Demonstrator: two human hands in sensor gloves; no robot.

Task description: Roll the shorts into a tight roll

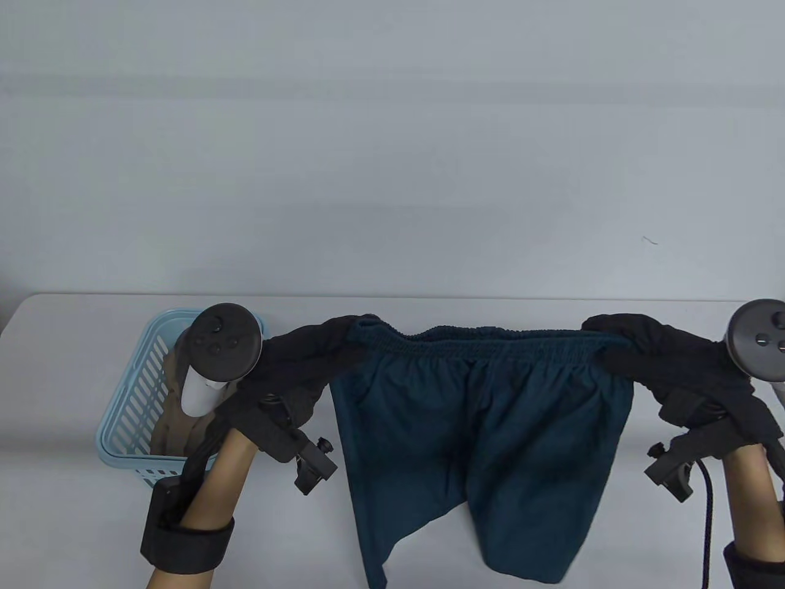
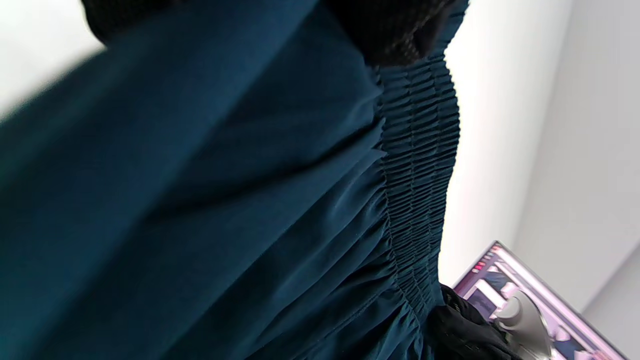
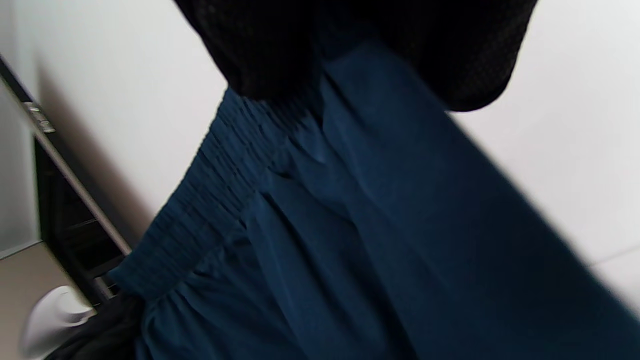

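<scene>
Dark teal shorts (image 1: 484, 442) with an elastic waistband (image 1: 484, 343) hang in the air over the table, legs down toward the near edge. My left hand (image 1: 325, 346) grips the left end of the waistband. My right hand (image 1: 619, 337) grips the right end. The band is stretched between them. In the left wrist view the shorts (image 2: 225, 210) fill the frame under my gloved fingers (image 2: 395, 30). In the right wrist view the shorts (image 3: 350, 240) hang below my gloved fingers (image 3: 280, 50).
A light blue plastic basket (image 1: 122, 423) holding tan cloth (image 1: 175, 417) stands at the left, behind my left wrist. The white table (image 1: 429, 564) runs under the shorts. A screen (image 2: 505, 280) shows at the lower right of the left wrist view.
</scene>
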